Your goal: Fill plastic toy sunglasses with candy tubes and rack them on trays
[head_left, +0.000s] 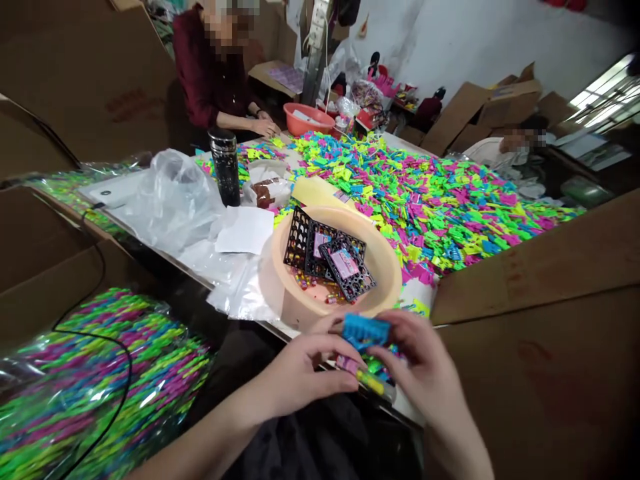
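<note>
My left hand (305, 373) and my right hand (425, 370) meet just below the table's near edge. Together they pinch a small blue plastic piece (366, 331) between the fingertips. Under it the fingers also hold a few more small pieces, pink and yellow-green (367, 377). Right behind my hands stands a beige round basin (387, 263) with black plastic grid trays (325, 257) and small coloured bits inside.
A big heap of blue, green, pink and yellow plastic pieces (425, 200) covers the table. A black flask (225, 167), clear plastic bags (170, 193) and white paper lie left. A bag of coloured strips (100, 373) sits lower left. Cardboard boxes (540, 267) stand right. A person (220, 73) works opposite.
</note>
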Available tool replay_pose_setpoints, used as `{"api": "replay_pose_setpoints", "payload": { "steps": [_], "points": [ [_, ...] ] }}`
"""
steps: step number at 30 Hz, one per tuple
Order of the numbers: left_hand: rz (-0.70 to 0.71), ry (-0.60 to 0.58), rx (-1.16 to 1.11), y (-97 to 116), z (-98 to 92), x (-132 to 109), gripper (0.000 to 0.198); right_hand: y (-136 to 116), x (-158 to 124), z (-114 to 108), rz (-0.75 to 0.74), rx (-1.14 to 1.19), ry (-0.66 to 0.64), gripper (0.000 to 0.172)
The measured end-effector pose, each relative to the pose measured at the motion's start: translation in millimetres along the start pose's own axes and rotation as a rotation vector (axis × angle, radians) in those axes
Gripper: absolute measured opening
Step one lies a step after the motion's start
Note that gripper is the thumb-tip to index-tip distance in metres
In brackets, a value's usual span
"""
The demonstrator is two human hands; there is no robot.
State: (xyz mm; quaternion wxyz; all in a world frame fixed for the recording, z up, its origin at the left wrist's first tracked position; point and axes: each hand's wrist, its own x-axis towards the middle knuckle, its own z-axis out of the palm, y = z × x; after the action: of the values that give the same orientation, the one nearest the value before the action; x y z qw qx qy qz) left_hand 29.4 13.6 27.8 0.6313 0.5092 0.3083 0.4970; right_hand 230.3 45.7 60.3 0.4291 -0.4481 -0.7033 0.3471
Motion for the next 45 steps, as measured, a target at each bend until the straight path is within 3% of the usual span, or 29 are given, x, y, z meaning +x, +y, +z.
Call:
{"api": "replay_pose_setpoints", "payload": {
  "steps": [2, 4, 7, 9, 11, 13, 16, 18, 23, 29, 32, 36, 38, 41, 45],
  "points": [
    [-0.034, 0.082, 0.016, -4, 3.4, 3, 0.021, -9, -10, 22, -0.075, -0.032, -0.155, 0.049],
    [-0.041, 0.181, 0.055, -8, 2.5, 5, 0.02, -8, -14, 35, -0.12, -0.053, -0.184, 0.05],
    [-0.03, 0.216, 0.123, -13, -1.8, 3, 0.02, -1, -16, 45, -0.115, -0.016, -0.068, 0.028],
    [-0.028, 0.225, 0.147, -16, -3.9, 0, 0.022, 2, -16, 51, -0.065, 0.116, 0.096, 0.014],
    [-0.047, 0.268, 0.18, -19, -5.1, -1, 0.019, 1, -16, 57, 0.041, 0.359, 0.258, 0.013],
    [-0.066, 0.328, 0.191, -21, -5.7, -2, 0.017, 1, -14, 61, 0.164, 0.596, 0.332, 0.015],
    [-0.045, 0.393, 0.115, -23, -6.5, -1, 0.038, 3, -14, 62, 0.256, 0.738, 0.264, 0.007],
    [-0.041, 0.405, 0.086, -21, -7.0, 0, 0.05, 6, -17, 62, 0.263, 0.734, 0.226, 0.011],
    [-0.138, 0.391, 0.16, -17, -7.3, -1, 0.025, 14, -25, 64, 0.291, 0.669, 0.225, 0.014],
    [-0.197, 0.355, 0.205, -16, -7.5, -4, 0.025, 16, -26, 68, 0.327, 0.713, 0.27, 0.016],
    [-0.051, 0.346, 0.333, -16, -9.8, -6, 0.018, 13, -26, 70, 0.342, 0.737, 0.271, 0.017],
    [0.441, 0.344, 0.658, -13, -15.2, -11, 0.005, 6, -27, 73, 0.353, 0.82, 0.228, 0.018],
    [0.606, 0.326, 0.789, -11, -17.8, -13, 0.007, 3, -28, 75, 0.374, 0.877, 0.203, 0.018],
    [0.692, 0.338, 0.854, -9, -20.8, -16, 0.011, 1, -27, 78, 0.394, 0.943, 0.196, 0.018],
    [0.669, 0.348, 0.867, -8, -22.5, -17, 0.008, 2, -27, 81, 0.386, 0.996, 0.174, 0.021]
  ]
}}
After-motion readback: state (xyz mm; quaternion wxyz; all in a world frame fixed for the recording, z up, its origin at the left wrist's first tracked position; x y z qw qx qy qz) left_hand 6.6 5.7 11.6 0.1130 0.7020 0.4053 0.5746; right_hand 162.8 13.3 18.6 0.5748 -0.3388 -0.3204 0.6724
